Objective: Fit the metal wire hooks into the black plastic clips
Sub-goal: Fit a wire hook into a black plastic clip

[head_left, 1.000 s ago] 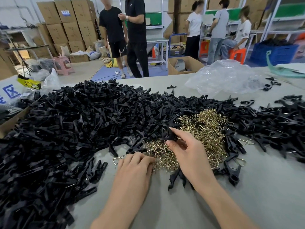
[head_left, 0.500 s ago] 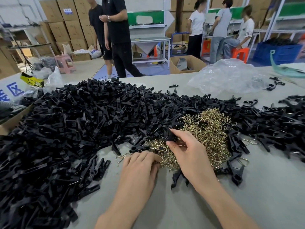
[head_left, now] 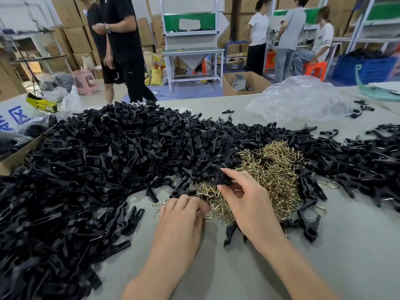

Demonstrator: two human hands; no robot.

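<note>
The right hand (head_left: 244, 204) pinches one black clip (head_left: 223, 178) just above the gold hooks (head_left: 272, 169) on the surface (head_left: 346, 256). The left hand (head_left: 184, 215) lies curled on the hooks' edge. I cannot tell if its grip holds one.

Right hand (head_left: 249, 204) is pinching a black plastic clip (head_left: 221, 178) between thumb and fingertips, above the gold wire hook pile (head_left: 272, 167). Left hand (head_left: 184, 215) is lying knuckles-up at the pile's near edge, fingers curling into the hooks, grip hidden. Big black clip heap (head_left: 97, 169) is spreading across the grey table (head_left: 346, 256); a clear plastic bag (head_left: 303, 100) is sitting far right.
</note>
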